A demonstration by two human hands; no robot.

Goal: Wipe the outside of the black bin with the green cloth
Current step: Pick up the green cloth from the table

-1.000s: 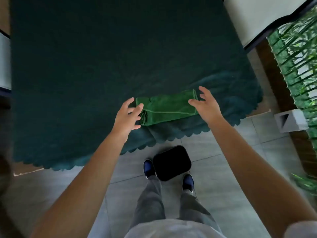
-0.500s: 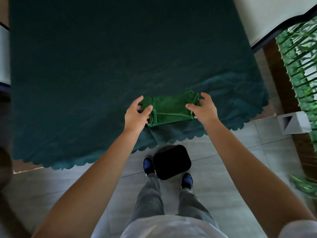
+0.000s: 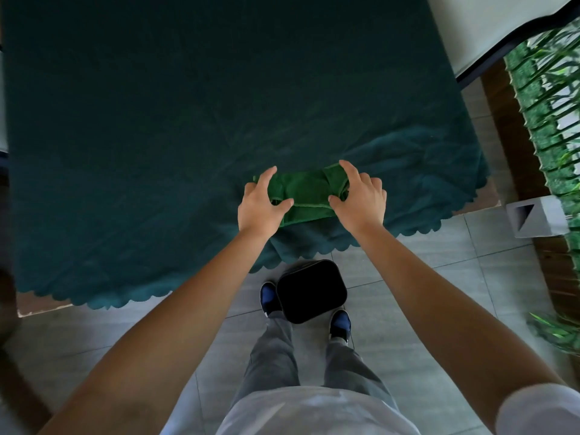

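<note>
The green cloth (image 3: 303, 193) lies bunched near the front edge of a table under a dark teal tablecloth (image 3: 188, 127). My left hand (image 3: 259, 204) grips the cloth's left end and my right hand (image 3: 361, 197) grips its right end, thumbs underneath the front fold. The black bin (image 3: 310, 290) stands on the tiled floor below the table edge, between my two blue shoes, untouched by either hand.
Grey floor tiles (image 3: 439, 309) run under and to the right of the table. A grey concrete block (image 3: 536, 216) sits at the right, beside a green plant wall (image 3: 552, 105). A white surface with a dark rim (image 3: 489, 23) is at the upper right.
Both hands moved inward from the cloth's outer ends and closed on it, squeezing the flat folded cloth into a shorter bunched shape.
</note>
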